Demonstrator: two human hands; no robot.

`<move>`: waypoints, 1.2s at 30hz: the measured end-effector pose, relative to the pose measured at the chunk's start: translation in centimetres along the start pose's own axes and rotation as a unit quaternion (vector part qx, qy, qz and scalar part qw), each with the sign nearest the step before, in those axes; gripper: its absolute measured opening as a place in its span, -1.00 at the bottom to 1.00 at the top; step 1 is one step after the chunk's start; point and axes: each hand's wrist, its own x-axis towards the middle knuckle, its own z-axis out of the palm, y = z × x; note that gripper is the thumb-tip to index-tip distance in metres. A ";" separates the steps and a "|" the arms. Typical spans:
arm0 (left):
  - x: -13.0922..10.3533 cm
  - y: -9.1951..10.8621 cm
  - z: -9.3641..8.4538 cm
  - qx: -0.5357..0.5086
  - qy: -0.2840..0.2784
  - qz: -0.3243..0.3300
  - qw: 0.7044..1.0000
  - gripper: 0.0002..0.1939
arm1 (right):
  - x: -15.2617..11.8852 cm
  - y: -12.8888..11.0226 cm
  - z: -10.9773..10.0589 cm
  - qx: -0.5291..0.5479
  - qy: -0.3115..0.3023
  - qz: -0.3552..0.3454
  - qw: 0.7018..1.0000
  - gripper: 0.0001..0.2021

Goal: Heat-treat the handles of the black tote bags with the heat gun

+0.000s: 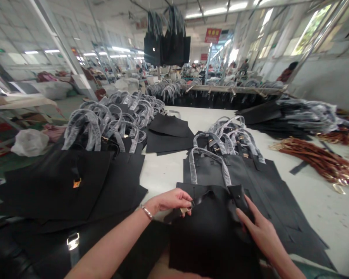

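A black bag panel [209, 232] with a plastic-wrapped handle [211, 152] lies in front of me at the table's near edge. My left hand [176, 201], with a bracelet on the wrist, pinches a small gold clasp [185, 210] on a black strap near the panel's upper left. At the panel's right edge my right hand [254, 221] grips the black material, which is folded up between thumb and fingers. More black panels [264, 186] with wrapped handles lie underneath and behind, to the right.
Black panels with gold clasps [76, 183] and wrapped handles are piled on the left. Loose black pieces [170, 133] lie mid-table [159, 170]. Brown straps [320, 157] with gold hooks are at the right. Black bags [167, 48] hang beyond. People are in the background.
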 end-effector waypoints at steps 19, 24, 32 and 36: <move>1.4 -3.5 8.3 -0.340 0.158 0.085 0.923 -0.67 | -4.1 -3.4 -1.1 0.184 -0.232 0.045 0.954 -0.16; 2.2 -3.9 9.4 -0.315 0.223 0.130 0.914 -0.66 | -4.7 -2.4 -2.0 0.180 -0.264 0.060 0.946 -0.12; 2.8 -4.9 10.0 -0.130 0.321 0.158 0.925 -0.87 | -6.2 -2.2 -1.7 0.152 -0.276 0.067 0.947 -0.15; 2.6 -5.3 10.0 0.075 0.351 0.166 0.919 -0.95 | -5.3 -3.4 -0.8 0.138 -0.292 0.038 0.946 -0.20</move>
